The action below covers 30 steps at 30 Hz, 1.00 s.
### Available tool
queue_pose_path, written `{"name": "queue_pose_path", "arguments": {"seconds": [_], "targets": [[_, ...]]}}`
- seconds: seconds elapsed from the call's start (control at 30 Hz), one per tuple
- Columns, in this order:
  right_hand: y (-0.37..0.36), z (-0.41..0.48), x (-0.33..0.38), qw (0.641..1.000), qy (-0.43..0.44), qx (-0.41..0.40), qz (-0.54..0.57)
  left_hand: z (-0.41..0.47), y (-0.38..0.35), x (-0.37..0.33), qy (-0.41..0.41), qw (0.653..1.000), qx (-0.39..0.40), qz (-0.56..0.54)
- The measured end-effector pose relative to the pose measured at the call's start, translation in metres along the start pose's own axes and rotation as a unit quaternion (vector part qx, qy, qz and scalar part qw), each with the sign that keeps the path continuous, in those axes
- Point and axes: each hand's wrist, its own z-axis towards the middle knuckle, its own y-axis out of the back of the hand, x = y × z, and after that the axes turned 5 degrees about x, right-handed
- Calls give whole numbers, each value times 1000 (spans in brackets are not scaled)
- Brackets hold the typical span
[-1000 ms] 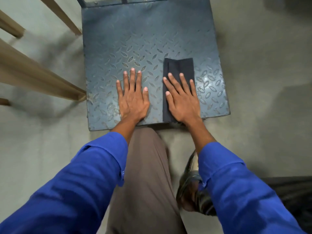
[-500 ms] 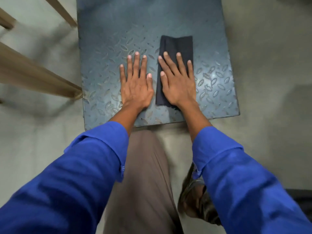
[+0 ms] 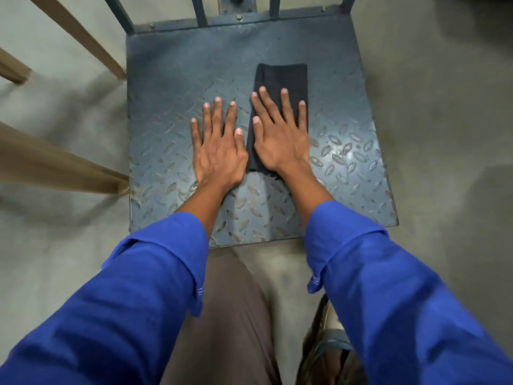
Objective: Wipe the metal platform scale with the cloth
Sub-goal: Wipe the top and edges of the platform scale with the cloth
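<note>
The metal platform scale (image 3: pixel 172 79) is a dark blue-grey square of tread plate lying on the floor in front of me. A folded dark cloth (image 3: pixel 280 77) lies flat on it, right of the middle, its long side pointing away from me. My right hand (image 3: pixel 280 137) presses on the near half of the cloth with straight, spread fingers. My left hand (image 3: pixel 218 148) lies flat on the bare plate just left of the cloth, fingers straight.
Dark metal uprights (image 3: pixel 200 9) rise from the scale's far edge. Wooden beams (image 3: pixel 55 165) slant in from the left and reach the plate's left side. Grey concrete floor (image 3: pixel 444 107) surrounds the scale. My knee (image 3: pixel 230 315) and shoe (image 3: pixel 327 343) are just below the near edge.
Both hands and the cloth have slid forward over the plate, away from its near edge toward the middle. The view now takes in the scale's far edge and its uprights.
</note>
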Motion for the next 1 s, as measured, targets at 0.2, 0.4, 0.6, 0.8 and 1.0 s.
{"name": "queue_pose_path", "arguments": {"seconds": [0.2, 0.4, 0.6, 0.8, 1.0], "targets": [[9, -46, -61, 1000, -2, 24, 1, 9, 1, 0, 4, 1000, 8, 13], [11, 24, -56, 996, -81, 5, 21, 33, -1, -2, 0, 1000, -2, 17], [6, 52, -11, 1000, 5, 24, 7, 46, 2, -4, 4, 1000, -2, 8], [18, 5, -71, 999, 7, 32, -7, 54, 8, -5, 9, 1000, 16, 10], [19, 65, -65, 997, -73, 15, 2, 72, 2, -5, 22, 1000, -9, 15]]}}
